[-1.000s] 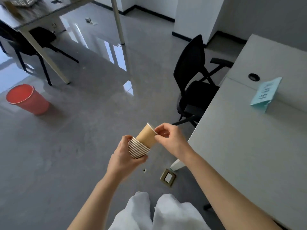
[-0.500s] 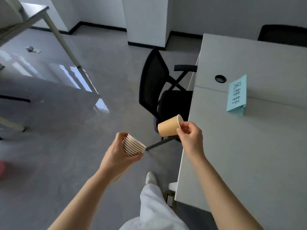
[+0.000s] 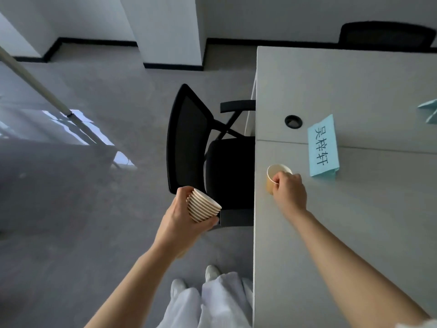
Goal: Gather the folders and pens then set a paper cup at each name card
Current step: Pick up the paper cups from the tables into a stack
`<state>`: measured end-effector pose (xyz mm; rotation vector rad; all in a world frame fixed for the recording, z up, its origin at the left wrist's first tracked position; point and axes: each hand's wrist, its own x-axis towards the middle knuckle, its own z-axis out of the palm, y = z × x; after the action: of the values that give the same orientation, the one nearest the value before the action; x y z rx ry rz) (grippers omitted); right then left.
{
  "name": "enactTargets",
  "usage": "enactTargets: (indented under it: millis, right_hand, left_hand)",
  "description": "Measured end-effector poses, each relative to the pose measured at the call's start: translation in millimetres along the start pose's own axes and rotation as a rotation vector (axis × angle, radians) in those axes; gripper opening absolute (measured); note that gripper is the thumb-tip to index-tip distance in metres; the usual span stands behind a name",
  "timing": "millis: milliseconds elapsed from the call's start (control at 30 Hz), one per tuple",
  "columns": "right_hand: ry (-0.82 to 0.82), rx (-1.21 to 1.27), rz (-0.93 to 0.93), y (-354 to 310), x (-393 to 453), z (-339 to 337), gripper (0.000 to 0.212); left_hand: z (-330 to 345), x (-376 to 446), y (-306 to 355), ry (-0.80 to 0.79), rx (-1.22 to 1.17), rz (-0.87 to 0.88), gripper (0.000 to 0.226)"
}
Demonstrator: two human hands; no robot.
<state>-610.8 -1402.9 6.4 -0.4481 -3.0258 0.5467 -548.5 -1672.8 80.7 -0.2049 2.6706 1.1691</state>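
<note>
Head view: taking the blue name card (image 3: 323,145) on the grey worktop (image 3: 354,221) as the landmark, the left hand (image 3: 183,218) is well to its left, off the worktop edge, fingers curled around a stack of paper cups (image 3: 203,208). A black chair (image 3: 201,147) is tucked under the worktop behind that stack. Just left of the card, the right hand (image 3: 288,191) grips one upright paper cup (image 3: 274,177) by its side, over the worktop's edge strip.
</note>
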Motion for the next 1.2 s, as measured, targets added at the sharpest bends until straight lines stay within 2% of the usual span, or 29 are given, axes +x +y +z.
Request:
enactTargets:
  millis: [233,333,467,567,633,767,867,933,1100,1200]
  right_hand:
    - [-0.034,-0.103,0.023,9.4,16.4,3.3,0.015]
    - [0.001,-0.103,0.036,6.1,15.8,-1.3,0.023]
    - [0.034,0.119,-0.051,-22.5,15.4,-11.1,0.015]
    - [-0.084,0.406,-0.132,-64.5,13.0,-24.5,0.009]
    - [-0.241,0.544,-0.161,-98.0,8.6,-36.7,0.009]
    - [-0.599,0.683,-0.213,-167.6,2.1,-39.8,0.018]
    - [-0.758,0.749,-0.221,-207.9,4.3,-26.8,0.027]
    - [-0.792,0.734,-0.232,-237.3,9.3,-13.8,0.027]
    - [-0.754,0.697,-0.207,-321.2,32.3,23.6,0.021]
    - [-0.768,0.76,-0.172,-373.5,47.8,44.3,0.024]
  left_hand:
    - [3.0,26.7,4.9,-0.053,0.0,0.012,0.068]
    - [0.7,35.7,4.2,-0.073,0.009,0.007,0.068]
    - [-6.7,47.7,1.4,-0.053,0.012,0.019,0.067]
    - [-15.2,54.6,-4.2,-0.047,0.013,0.023,0.067]
    - [-21.7,58.9,-8.8,-0.041,0.015,0.041,0.068]
    - [-47.1,74.0,-23.5,-0.04,-0.029,0.068,0.063]
    - [-68.1,91.5,-38.3,-0.043,-0.055,0.1,0.057]
    - [-86.9,106.0,-55.6,-0.048,-0.054,0.103,0.06]
    - [-148.1,156.3,-104.0,-0.055,-0.084,0.087,0.062]
    - [-192.2,193.9,-131.6,-0.067,-0.073,0.103,0.061]
